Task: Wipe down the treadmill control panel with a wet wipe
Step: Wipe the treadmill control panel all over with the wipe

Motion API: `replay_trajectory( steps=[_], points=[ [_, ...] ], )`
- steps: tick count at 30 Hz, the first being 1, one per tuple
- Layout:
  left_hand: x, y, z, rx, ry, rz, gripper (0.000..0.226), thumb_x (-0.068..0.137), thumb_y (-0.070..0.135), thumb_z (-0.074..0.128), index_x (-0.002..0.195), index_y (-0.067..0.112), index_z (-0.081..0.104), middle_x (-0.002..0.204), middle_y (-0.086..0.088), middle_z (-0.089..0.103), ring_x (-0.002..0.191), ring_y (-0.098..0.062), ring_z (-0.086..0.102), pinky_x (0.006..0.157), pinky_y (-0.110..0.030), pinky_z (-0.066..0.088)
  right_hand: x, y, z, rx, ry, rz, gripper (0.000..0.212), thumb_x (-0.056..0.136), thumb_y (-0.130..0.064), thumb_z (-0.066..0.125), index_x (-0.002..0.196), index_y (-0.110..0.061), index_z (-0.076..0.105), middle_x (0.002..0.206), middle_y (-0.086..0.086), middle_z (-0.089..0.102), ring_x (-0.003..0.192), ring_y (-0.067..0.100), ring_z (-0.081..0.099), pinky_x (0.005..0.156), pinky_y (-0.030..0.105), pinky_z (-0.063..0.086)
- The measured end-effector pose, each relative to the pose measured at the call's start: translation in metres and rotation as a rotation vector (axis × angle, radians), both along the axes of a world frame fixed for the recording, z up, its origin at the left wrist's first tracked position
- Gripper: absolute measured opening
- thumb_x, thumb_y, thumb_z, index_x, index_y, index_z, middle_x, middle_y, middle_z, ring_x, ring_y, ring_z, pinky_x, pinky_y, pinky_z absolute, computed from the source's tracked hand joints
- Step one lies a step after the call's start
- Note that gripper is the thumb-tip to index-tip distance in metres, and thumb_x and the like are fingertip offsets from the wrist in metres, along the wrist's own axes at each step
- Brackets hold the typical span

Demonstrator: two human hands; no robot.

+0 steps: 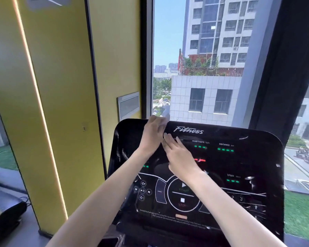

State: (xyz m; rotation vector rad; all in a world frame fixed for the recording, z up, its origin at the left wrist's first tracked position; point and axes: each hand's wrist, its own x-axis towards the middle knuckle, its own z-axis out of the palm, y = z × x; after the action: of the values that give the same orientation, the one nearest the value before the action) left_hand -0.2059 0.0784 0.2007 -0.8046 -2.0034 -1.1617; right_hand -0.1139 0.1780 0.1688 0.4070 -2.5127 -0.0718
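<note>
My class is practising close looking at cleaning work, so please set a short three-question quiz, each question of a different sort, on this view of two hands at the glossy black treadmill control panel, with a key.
1. True or false: the left hand and the right hand are both over the upper left part of the glossy black treadmill control panel.
2. Which word stands in white script along the panel's top? A Fitness; B Sprint; C Power.
3. Which hand has the pale, blurred wet wipe at its fingertips?
Key: 1 true; 2 A, the Fitness lettering; 3 the left hand.
</note>
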Motion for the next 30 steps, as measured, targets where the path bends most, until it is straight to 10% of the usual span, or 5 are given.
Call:
replay_trajectory(
  steps=[10, 14, 19, 24, 30],
  points=[
    [0.009, 0.009, -0.002, 0.097, 0.0, -0.149, 0.022, 0.092, 0.003, 0.053, 0.111, 0.004, 0.064, 0.091, 0.0, 0.051, 0.074, -0.003, 0.05, 0.074, -0.002, 0.037, 0.025, 0.019, -0.016, -0.139, 0.133, -0.211, 0.087, 0.062, 0.018, 0.054, 0.142, 0.003, 0.024, 0.151, 0.018, 0.018, 0.141, 0.024, 0.011, 0.114, 0.037, 0.007],
    [-0.003, 0.0, -0.001, 0.522, -0.169, 0.073, 0.016, 0.095, 0.011, 0.05, 0.107, 0.008, 0.061, 0.098, 0.0, 0.057, 0.084, -0.004, 0.053, 0.078, -0.011, 0.038, 0.034, 0.036, -0.021, -0.193, 0.125, -0.348, 0.088, 0.064, 0.02, 0.049, 0.144, 0.002, 0.017, 0.153, 0.018, 0.011, 0.142, 0.024, 0.006, 0.115, 0.036, 0.005],
    [0.008, 0.029, -0.014, 0.092, 0.084, -0.233, 0.018, 0.094, 0.008, 0.054, 0.108, 0.013, 0.065, 0.093, 0.001, 0.06, 0.09, -0.012, 0.056, 0.081, -0.019, 0.045, 0.037, 0.044, -0.021, -0.122, 0.083, -0.344, 0.088, 0.067, 0.018, 0.047, 0.145, 0.0, 0.01, 0.153, 0.013, -0.001, 0.143, 0.023, -0.001, 0.115, 0.034, -0.003],
    [0.005, 0.018, -0.014, 0.537, -0.092, 0.044, 0.017, 0.094, 0.008, 0.051, 0.105, 0.005, 0.064, 0.095, 0.001, 0.058, 0.088, -0.015, 0.056, 0.079, -0.03, 0.048, 0.034, 0.044, -0.024, -0.145, 0.066, -0.354, 0.092, 0.062, 0.022, 0.051, 0.144, 0.001, 0.015, 0.153, 0.014, 0.008, 0.143, 0.025, 0.006, 0.116, 0.039, 0.007],
    [0.019, 0.033, -0.02, 0.226, 0.103, -0.1, 0.022, 0.091, 0.002, 0.054, 0.111, 0.005, 0.063, 0.094, 0.0, 0.06, 0.088, -0.015, 0.056, 0.078, -0.022, 0.046, 0.036, 0.049, -0.024, -0.152, 0.07, -0.334, 0.09, 0.057, 0.023, 0.057, 0.141, 0.005, 0.03, 0.149, 0.02, 0.026, 0.14, 0.029, 0.019, 0.113, 0.044, 0.016]
  ],
)
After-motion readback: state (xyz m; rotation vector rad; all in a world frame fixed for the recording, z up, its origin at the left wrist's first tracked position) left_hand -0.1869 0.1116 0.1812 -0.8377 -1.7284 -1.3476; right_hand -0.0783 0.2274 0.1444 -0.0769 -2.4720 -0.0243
